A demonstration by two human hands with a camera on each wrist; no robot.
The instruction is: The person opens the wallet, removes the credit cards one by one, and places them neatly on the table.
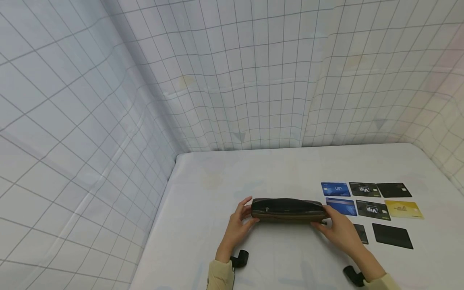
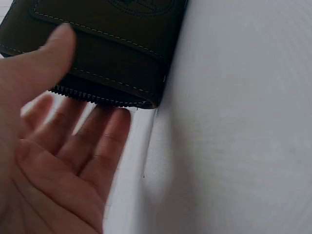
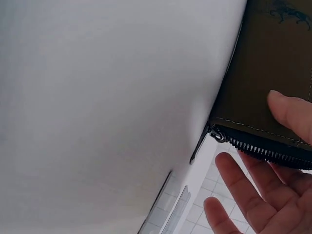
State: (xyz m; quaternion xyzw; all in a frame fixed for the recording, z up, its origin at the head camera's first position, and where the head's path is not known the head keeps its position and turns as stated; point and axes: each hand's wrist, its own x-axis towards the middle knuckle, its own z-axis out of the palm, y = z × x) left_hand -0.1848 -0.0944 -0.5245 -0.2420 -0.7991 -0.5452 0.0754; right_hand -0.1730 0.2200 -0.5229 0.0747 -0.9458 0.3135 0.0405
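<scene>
A dark brown zip-around wallet [image 1: 288,211] stands on its long edge on the table, its zipped opening facing up and gaping along the top. My left hand [image 1: 238,227] grips its left end, the thumb on the near face and the fingers at the far side. At the other end my right hand [image 1: 340,231] holds it the same way. White stitching and toothed zipper edges show on the wallet [image 2: 97,48] in the left wrist view. In the right wrist view the zipper pull [image 3: 218,134] hangs at a lower corner of the wallet.
Several cards lie in rows on the white table [image 1: 203,193], right of the wallet: blue cards [image 1: 336,189], black cards [image 1: 392,235] and a yellow card [image 1: 403,209]. My right hand partly covers one dark card [image 1: 361,233]. A checked white curtain [image 1: 253,80] surrounds the table.
</scene>
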